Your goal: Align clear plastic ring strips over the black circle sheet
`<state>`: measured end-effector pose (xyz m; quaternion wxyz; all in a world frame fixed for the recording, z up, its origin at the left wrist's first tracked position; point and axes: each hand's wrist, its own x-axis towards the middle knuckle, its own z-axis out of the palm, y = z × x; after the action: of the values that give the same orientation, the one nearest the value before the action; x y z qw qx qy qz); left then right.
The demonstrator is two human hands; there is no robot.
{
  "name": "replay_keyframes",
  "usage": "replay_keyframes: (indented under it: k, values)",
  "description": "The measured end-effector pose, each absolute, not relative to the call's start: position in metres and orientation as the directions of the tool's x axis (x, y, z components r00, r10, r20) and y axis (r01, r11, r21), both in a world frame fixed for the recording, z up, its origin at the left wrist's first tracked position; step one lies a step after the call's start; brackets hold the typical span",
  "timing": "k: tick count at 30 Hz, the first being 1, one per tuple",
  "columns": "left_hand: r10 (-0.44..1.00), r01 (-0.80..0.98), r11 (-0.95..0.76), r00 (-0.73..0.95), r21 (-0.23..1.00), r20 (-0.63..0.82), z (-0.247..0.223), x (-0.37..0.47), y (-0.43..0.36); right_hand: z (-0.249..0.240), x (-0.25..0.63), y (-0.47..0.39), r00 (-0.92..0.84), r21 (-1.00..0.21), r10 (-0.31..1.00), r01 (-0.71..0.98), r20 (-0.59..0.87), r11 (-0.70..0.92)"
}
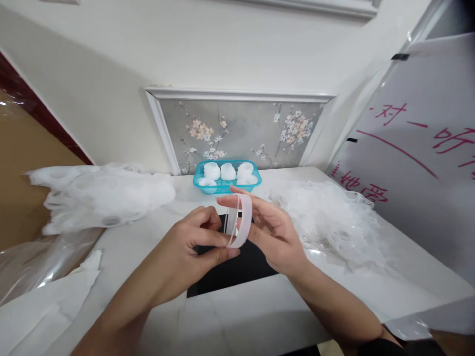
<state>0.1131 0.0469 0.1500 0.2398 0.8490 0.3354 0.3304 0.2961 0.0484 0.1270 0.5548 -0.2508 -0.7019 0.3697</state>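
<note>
A translucent white ring-shaped band [244, 222] is held up between both hands above a black mat [226, 277]. My left hand [196, 242] pinches the lower edge of the band between thumb and forefinger, the other fingers curled. From the right side my right hand [274, 230] grips the same band, with fingers at its top and the thumb by its inner side. Thin lines run along the band's left edge; whether they are a separate loop I cannot tell. Beyond the hands, a turquoise basket [226, 189] holds several white rounded pieces [227, 171].
On the left of the white table [156, 277] lies a heap of white soft rings [107, 193]. A pile of clear, thin rings [334, 222] spreads over the right side. A whiteboard [419, 123] with red writing stands at the right, and a floral wall panel [241, 128] is behind.
</note>
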Motion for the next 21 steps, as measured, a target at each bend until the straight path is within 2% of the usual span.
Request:
replay_keyframes:
  k: [5, 9, 11, 13, 16, 18, 21]
  values:
    - [0.691, 0.455, -0.688, 0.650, 0.564, 0.318, 0.147, 0.115, 0.045, 0.122, 0.293, 0.052, -0.071, -0.705, 0.715, 0.124, 0.696, 0.698]
    - [0.660, 0.453, -0.692, 0.713, 0.561, 0.238, 0.152, 0.113, 0.040, 0.125, 0.294, 0.055, -0.117, -0.597, 0.625, 0.208, 0.771, 0.775]
    - [0.672, 0.439, -0.649, 0.714, 0.621, 0.198, 0.155, 0.110, 0.041, 0.127, 0.293, 0.055, -0.186, -0.504, 0.557, 0.265, 0.810, 0.822]
    - [0.691, 0.364, -0.568, 0.698, 0.738, 0.187, 0.158, 0.105, 0.044, 0.129, 0.292, 0.054, -0.254, -0.404, 0.489, 0.322, 0.835, 0.856]
    - [0.723, 0.116, -0.414, 0.645, 0.903, 0.248, 0.158, 0.101, 0.050, 0.129, 0.287, 0.052, -0.313, -0.290, 0.423, 0.393, 0.851, 0.873]
    - [0.749, 0.009, -0.333, 0.610, 0.943, 0.259, 0.156, 0.101, 0.051, 0.126, 0.286, 0.051, -0.332, -0.247, 0.415, 0.445, 0.847, 0.861]
    - [0.800, 0.044, -0.247, 0.572, 0.968, 0.178, 0.153, 0.106, 0.046, 0.121, 0.287, 0.051, -0.343, -0.224, 0.430, 0.502, 0.835, 0.835]
